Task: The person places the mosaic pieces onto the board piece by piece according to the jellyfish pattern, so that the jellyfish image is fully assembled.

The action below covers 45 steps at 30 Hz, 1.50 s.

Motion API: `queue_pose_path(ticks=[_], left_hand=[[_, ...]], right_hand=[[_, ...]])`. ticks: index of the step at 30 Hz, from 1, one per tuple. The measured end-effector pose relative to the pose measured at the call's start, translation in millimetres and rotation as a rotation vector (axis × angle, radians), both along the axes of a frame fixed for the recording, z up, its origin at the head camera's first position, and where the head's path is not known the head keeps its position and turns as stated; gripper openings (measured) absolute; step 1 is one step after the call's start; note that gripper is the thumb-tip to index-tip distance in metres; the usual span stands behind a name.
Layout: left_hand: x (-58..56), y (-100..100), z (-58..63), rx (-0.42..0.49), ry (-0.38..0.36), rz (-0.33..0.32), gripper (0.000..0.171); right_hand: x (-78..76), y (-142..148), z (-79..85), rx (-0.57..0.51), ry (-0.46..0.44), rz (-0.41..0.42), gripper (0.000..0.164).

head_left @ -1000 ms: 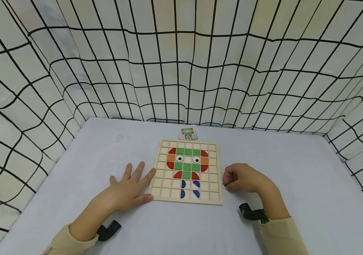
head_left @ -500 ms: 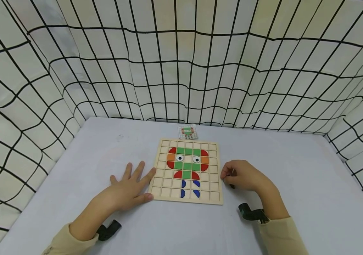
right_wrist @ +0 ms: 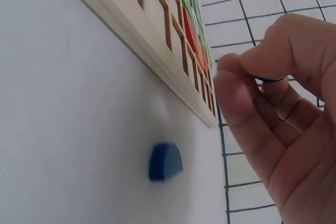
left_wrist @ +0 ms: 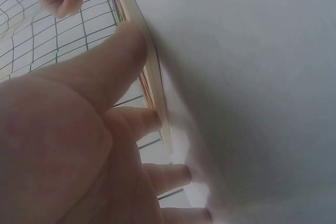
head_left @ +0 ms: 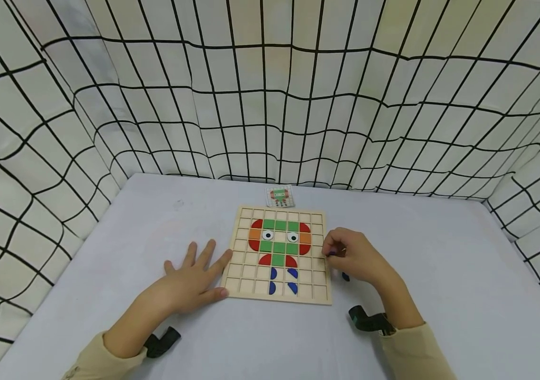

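Observation:
A wooden grid board (head_left: pixel 246 287) lies on the table, with red, orange and green pieces and two eye pieces set as a figure. Below them, several blue pieces (head_left: pixel 292 288) sit in its lower cells. My left hand (head_left: pixel 189 287) is spread, its thumb and a finger touching the board's left edge. Just over the right edge, my right hand (head_left: pixel 357 256) pinches a small blue piece (right_wrist: pixel 269 80) between thumb and fingers, which hide most of it. Another blue piece (right_wrist: pixel 165 161), with one curved side, lies on the table under the right wrist.
A small picture card (head_left: pixel 279 197) with a similar figure lies behind the board. Black netting (head_left: pixel 279 95) over white sheets surrounds the white table (head_left: pixel 194 338) at the back and sides. A black wrist camera (head_left: pixel 367 319) is strapped to the right forearm.
My right hand has lifted off the table with a blue piece and moved up and left to the board's right edge, uncovering the other blue piece. The left hand has stayed still.

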<state>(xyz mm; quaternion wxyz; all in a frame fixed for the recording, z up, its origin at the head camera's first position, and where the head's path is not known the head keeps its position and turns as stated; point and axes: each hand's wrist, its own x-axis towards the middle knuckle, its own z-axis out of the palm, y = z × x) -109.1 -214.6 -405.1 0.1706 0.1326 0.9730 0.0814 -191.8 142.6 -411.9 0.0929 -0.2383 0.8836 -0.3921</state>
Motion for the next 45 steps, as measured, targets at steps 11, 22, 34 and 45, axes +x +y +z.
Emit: queue_pose_path(ticks=[11,22,34,45], left_hand=[[-0.7,-1.0,-2.5,0.0,-0.004,-0.002,0.082],[-0.5,-2.3,-2.5,-0.003,0.002,-0.011,0.081],[0.9,-0.7,1.4,0.004,-0.008,-0.009,0.082],[0.5,-1.9,2.3,0.01,-0.011,-0.012,0.08]], right_hand=[[5.9,-15.5,3.0,-0.041,-0.043,-0.003,0.018],[10.9,-31.2,6.3,-0.08,-0.075,0.045,0.012],[15.8,-69.1,3.4,-0.076,-0.061,0.207,0.011],[16.5,-99.6,0.9,0.08,-0.024,0.252,0.005]])
